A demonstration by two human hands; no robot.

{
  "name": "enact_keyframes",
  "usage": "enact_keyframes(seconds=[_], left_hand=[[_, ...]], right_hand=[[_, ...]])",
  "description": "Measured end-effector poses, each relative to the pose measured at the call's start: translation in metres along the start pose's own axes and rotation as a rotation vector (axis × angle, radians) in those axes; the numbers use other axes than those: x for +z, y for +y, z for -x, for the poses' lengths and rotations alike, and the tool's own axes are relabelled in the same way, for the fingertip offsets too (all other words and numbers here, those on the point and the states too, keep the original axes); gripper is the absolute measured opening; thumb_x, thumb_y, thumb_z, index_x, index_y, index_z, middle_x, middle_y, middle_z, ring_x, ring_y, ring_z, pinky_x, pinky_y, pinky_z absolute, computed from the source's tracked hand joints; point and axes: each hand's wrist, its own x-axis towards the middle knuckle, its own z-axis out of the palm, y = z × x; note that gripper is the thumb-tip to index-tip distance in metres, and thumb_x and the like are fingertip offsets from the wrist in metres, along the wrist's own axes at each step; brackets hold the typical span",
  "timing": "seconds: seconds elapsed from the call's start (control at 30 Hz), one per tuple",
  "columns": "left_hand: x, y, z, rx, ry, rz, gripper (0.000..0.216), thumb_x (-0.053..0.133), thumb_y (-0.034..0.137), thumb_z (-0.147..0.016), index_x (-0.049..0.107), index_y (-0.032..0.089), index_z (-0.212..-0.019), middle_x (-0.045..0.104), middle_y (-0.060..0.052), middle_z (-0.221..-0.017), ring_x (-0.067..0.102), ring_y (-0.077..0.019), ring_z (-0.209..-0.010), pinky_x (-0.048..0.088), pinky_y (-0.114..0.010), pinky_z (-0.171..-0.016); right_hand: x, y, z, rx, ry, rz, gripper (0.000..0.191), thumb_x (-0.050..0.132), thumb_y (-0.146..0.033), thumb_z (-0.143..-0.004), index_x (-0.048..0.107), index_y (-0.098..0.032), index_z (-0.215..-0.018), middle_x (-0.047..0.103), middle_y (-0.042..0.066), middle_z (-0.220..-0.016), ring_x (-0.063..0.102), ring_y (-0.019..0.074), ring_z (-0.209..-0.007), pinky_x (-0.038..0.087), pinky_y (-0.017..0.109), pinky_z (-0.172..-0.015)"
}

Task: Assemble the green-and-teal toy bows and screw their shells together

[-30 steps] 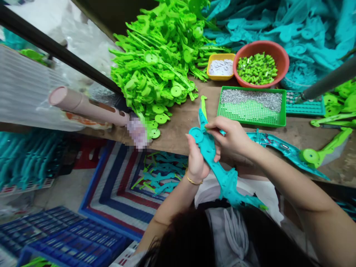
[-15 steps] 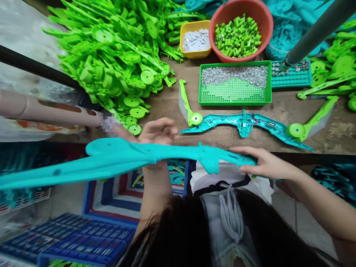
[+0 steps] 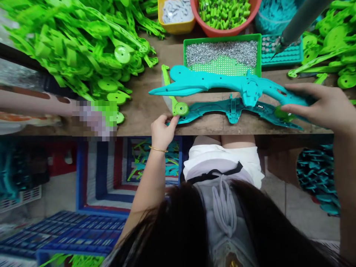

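My right hand [image 3: 322, 105] grips one end of a long teal plastic bow half [image 3: 222, 82], held flat just above the table. Under it lies a second teal bow half [image 3: 233, 109] with wires and green wheels [image 3: 180, 109] at its ends. My left hand [image 3: 161, 130] pinches the left end of that lower piece beside the green wheel, fingers closed on it. A gold bangle sits on my left wrist.
A heap of green plastic parts [image 3: 75, 44] fills the table's left. A green tray of small screws [image 3: 222, 53], a yellow tub [image 3: 176, 15], a red bowl of green bits [image 3: 225, 15] and a teal battery tray [image 3: 282, 52] stand behind. A striped bin [image 3: 111, 174] sits below.
The teal half swung from in front of my chest up over the piece on the table. My left hand let go of it and took hold of the lower piece's left end.
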Motion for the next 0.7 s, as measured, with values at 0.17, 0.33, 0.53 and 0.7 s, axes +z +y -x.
enact_keyframes(seconds=[0.17,0.33,0.53,0.7], left_hand=[[0.001,-0.006,0.006,-0.024,-0.034,0.049,0.035,0.058,0.048,-0.086,0.070,0.016,-0.092,0.065,-0.001,-0.067,0.059,-0.0150,-0.065,0.042,-0.023,-0.063],[-0.002,-0.010,0.014,-0.016,-0.027,0.001,0.029,0.056,0.035,-0.086,0.071,0.017,-0.102,0.065,0.000,-0.068,0.058,-0.0146,-0.063,0.041,-0.022,-0.061],[-0.012,-0.010,0.028,-0.100,-0.118,0.311,0.037,0.065,0.035,-0.080,0.065,0.016,-0.111,0.068,-0.001,-0.078,0.059,-0.0105,-0.060,0.045,-0.020,-0.056],[-0.022,-0.008,0.035,-0.269,-0.245,0.645,0.065,0.084,0.040,-0.063,0.056,0.016,-0.117,0.068,0.000,-0.076,0.061,-0.0105,-0.051,0.048,-0.020,-0.047]], right_hand=[[0.001,0.006,-0.001,-0.023,-0.107,0.085,0.061,0.069,-0.061,-0.077,0.065,-0.031,-0.130,0.074,0.007,-0.113,0.069,0.0235,-0.097,0.051,0.035,-0.084],[0.005,0.006,-0.006,-0.109,-0.126,0.128,0.074,0.053,-0.082,-0.074,0.066,-0.032,-0.127,0.075,0.007,-0.109,0.068,0.0229,-0.091,0.049,0.035,-0.078],[0.013,0.002,-0.010,-0.140,-0.144,0.147,0.087,0.041,-0.091,-0.068,0.065,-0.032,-0.128,0.075,0.008,-0.109,0.069,0.0255,-0.093,0.048,0.038,-0.077],[0.017,-0.010,-0.012,-0.253,-0.112,0.176,0.079,0.042,-0.084,-0.077,0.064,-0.030,-0.130,0.074,0.011,-0.110,0.068,0.0289,-0.092,0.048,0.041,-0.077]])
